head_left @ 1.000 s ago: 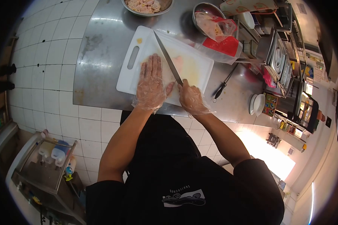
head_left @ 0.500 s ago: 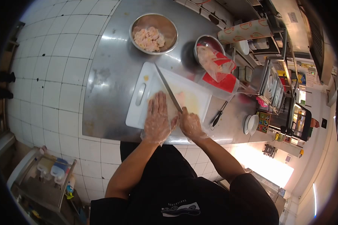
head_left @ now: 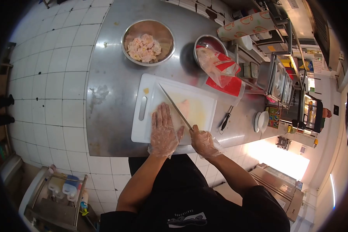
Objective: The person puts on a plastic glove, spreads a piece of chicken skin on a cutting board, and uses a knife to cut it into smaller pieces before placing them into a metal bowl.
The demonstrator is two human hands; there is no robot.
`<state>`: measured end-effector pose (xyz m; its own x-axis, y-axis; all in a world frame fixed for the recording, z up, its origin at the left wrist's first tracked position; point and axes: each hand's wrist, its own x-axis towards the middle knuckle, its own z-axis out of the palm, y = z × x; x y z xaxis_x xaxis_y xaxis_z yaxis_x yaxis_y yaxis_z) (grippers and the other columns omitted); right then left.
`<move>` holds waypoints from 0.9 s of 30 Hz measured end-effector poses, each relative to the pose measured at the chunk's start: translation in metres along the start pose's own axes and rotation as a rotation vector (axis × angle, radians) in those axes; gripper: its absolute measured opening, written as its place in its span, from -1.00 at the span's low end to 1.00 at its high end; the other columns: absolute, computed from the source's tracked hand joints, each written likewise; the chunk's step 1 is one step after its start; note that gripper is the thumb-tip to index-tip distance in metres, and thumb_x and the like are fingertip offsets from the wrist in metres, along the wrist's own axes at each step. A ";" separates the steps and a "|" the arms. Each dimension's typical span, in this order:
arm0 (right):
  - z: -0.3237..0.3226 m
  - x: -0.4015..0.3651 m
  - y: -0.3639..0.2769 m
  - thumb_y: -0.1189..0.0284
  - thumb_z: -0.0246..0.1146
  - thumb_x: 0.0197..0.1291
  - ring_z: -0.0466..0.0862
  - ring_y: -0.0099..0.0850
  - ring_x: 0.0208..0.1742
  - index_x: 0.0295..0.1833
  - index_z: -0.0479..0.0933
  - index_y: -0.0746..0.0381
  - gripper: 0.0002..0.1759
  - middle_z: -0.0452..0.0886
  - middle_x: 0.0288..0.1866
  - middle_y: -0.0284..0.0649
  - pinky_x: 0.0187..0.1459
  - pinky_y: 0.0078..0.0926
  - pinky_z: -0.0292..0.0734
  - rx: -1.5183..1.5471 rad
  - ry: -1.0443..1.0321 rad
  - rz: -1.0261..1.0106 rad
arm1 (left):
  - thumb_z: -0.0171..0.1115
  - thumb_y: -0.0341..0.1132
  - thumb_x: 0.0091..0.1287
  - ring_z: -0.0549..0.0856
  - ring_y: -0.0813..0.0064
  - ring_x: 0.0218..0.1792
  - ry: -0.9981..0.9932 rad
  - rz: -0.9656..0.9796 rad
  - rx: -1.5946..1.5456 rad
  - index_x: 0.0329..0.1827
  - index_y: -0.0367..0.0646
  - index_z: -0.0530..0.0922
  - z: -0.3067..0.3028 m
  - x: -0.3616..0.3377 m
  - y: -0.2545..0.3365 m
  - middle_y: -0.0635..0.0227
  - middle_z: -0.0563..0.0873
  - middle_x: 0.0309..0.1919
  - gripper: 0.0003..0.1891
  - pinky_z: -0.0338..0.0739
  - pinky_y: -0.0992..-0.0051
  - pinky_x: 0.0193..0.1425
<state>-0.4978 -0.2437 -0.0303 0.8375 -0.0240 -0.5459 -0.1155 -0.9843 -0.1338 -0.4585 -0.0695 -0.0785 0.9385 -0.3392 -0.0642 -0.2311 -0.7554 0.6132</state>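
Note:
My left hand, in a clear plastic glove, lies flat with fingers stretched out on the white cutting board. A thin, pale pink piece of raw meat shows between that hand and the knife; how far it reaches under the palm is hidden. My right hand, gloved the same way, is closed around the handle of a long knife. The blade slants over the board, its tip pointing away from me near the far edge. A small yellowish scrap sits by the board's handle slot.
Beyond the board stands a steel bowl with raw meat pieces. Another steel bowl holds a red-and-clear plastic bag. A black-handled sharpening steel lies right of the board, near white bowls. Metal shelving borders the right side.
My right hand has drawn the knife slightly back toward me and to the right; its tip now lies within the board's far edge. My left hand stays flat. The camera view has shifted a little.

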 end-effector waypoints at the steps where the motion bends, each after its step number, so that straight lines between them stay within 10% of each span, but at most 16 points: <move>1: -0.001 0.006 -0.001 0.41 0.16 0.55 0.77 0.11 -0.43 0.05 0.38 0.35 -0.79 0.70 -0.51 0.11 -0.31 0.16 0.62 -0.014 0.017 -0.019 | 0.33 0.08 0.42 0.11 -0.12 0.73 0.008 -0.003 0.010 0.69 -0.56 0.06 -0.001 0.002 -0.001 -0.22 0.16 0.69 0.05 -0.02 -0.05 0.80; 4: 0.007 0.036 -0.008 0.40 0.17 0.54 0.79 0.10 -0.39 0.06 0.41 0.35 -0.79 0.73 -0.46 0.11 -0.30 0.12 0.65 -0.085 0.224 -0.192 | 0.33 0.09 0.41 0.11 -0.14 0.72 0.012 0.008 0.047 0.68 -0.59 0.06 -0.002 0.001 0.004 -0.25 0.16 0.68 0.06 -0.01 -0.05 0.80; 19: -0.007 -0.178 0.113 0.33 0.15 0.50 0.81 0.09 -0.22 0.13 0.49 0.37 -0.69 0.77 -0.28 0.14 -0.16 0.10 0.66 -0.053 -0.167 -0.027 | 0.35 -0.32 0.31 0.38 -0.14 0.56 0.228 -0.039 0.069 0.60 -0.44 0.28 0.007 0.004 0.021 -0.22 0.41 0.52 -0.20 0.23 -0.03 0.69; 27: 0.011 -0.170 0.150 0.30 0.13 0.57 0.77 0.17 -0.23 -0.03 0.49 0.30 -0.74 0.73 -0.35 0.13 -0.14 0.15 0.63 0.307 -0.117 -0.076 | 0.62 -0.23 0.13 0.59 -0.11 0.27 -0.317 -0.019 0.334 0.24 -0.23 0.59 -0.013 0.088 0.059 0.01 0.66 0.21 -0.39 0.50 -0.03 0.36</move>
<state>-0.6628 -0.3851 0.0334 0.7850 0.0846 -0.6137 -0.2258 -0.8833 -0.4107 -0.3860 -0.1370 -0.0376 0.8306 -0.4391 -0.3425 -0.3335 -0.8848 0.3255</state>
